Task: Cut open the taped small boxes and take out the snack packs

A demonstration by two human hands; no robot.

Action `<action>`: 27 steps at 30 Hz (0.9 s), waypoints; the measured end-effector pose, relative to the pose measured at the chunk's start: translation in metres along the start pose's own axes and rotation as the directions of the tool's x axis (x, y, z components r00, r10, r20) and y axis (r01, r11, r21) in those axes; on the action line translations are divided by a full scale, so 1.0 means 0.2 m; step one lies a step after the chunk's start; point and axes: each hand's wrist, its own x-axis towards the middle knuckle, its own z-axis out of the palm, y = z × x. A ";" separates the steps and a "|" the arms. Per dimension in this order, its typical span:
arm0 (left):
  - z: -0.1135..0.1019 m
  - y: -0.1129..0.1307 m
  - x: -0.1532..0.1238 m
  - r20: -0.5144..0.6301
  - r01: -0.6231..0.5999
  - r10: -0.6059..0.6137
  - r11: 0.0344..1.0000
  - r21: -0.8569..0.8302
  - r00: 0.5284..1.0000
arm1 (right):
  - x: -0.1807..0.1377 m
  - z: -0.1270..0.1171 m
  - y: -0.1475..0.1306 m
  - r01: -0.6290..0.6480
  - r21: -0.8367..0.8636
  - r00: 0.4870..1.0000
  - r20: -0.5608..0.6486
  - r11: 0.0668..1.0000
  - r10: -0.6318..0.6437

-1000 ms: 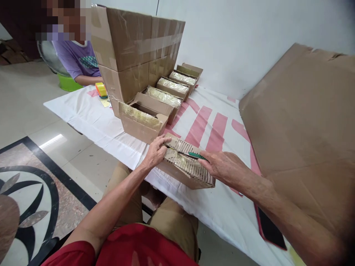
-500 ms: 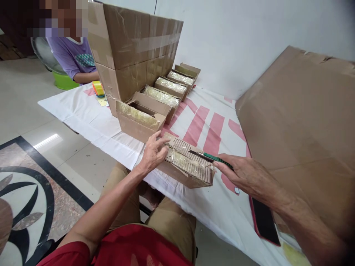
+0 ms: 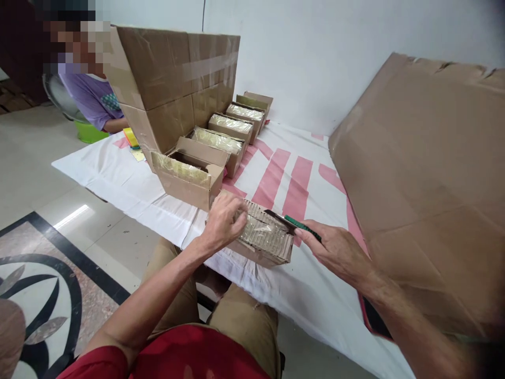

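Observation:
A small cardboard box (image 3: 268, 243) with a taped, ribbed top lies at the near edge of the cloth-covered table (image 3: 300, 295). My left hand (image 3: 224, 220) is curled over the box's left end, fingers pressing on its top. My right hand (image 3: 335, 251) grips a green-handled utility knife (image 3: 294, 222), whose blade reaches the box's far right corner.
A row of several small taped boxes (image 3: 221, 138) runs back from an open small box (image 3: 184, 177), beside a big stacked carton (image 3: 173, 84). A large flat cardboard sheet (image 3: 430, 179) lies at the right. Another person in a purple shirt (image 3: 92, 100) sits at the far left, near a yellow tape roll (image 3: 130, 138).
The knife blade has drawn back from the middle of the box top to its right corner. My left hand has slid further onto the top. The view has shifted slightly.

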 end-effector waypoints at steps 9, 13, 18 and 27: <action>-0.10 -0.02 -0.09 -0.208 -0.144 0.132 0.989 -0.041 0.969 | -0.01 0.02 0.05 -0.012 0.137 1.000 -0.004 0.991 0.012; -0.11 -0.02 -0.12 -0.245 -0.126 0.111 0.991 -0.048 0.963 | 0.00 -0.06 0.01 -0.037 0.255 0.998 0.057 0.966 0.023; -0.14 0.02 -0.14 -0.287 -0.040 0.006 0.993 -0.114 0.958 | -0.09 -0.05 0.06 -0.154 0.333 0.988 0.034 0.930 0.151; -0.21 0.03 -0.14 -0.188 0.054 -0.123 0.941 -0.334 0.974 | -0.63 0.42 0.27 -0.421 0.441 0.876 -0.029 0.793 0.481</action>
